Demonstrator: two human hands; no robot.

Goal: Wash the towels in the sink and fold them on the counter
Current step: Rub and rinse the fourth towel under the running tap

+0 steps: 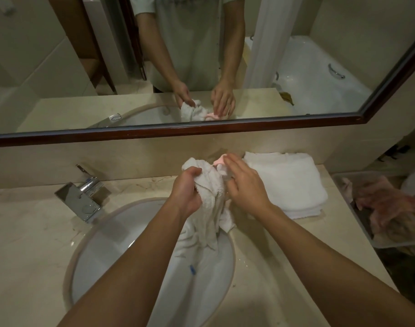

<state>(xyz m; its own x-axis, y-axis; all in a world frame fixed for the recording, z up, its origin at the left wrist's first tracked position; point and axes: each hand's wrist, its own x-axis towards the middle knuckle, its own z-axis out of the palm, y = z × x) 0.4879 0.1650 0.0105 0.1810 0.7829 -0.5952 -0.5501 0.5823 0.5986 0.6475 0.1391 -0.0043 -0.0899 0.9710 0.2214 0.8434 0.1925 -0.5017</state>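
My left hand [186, 190] grips a bunched, wet white towel [210, 185] above the right rim of the sink [102, 246]. The towel's lower end hangs down into the white basin. My right hand [245, 182] lies with fairly straight fingers over a small pink-topped thing [218, 160] right behind the towel. Most of that thing is hidden by the hand and the towel. A stack of folded white towels [291, 182] lies on the counter [36, 220] just right of my hands.
A chrome faucet [83, 197] stands at the sink's back left. A clear plastic bin [390, 208] with pinkish cloths sits at the counter's right end. A dark-framed mirror [201, 131] runs along the wall behind. A small blue item [191, 270] lies in the basin.
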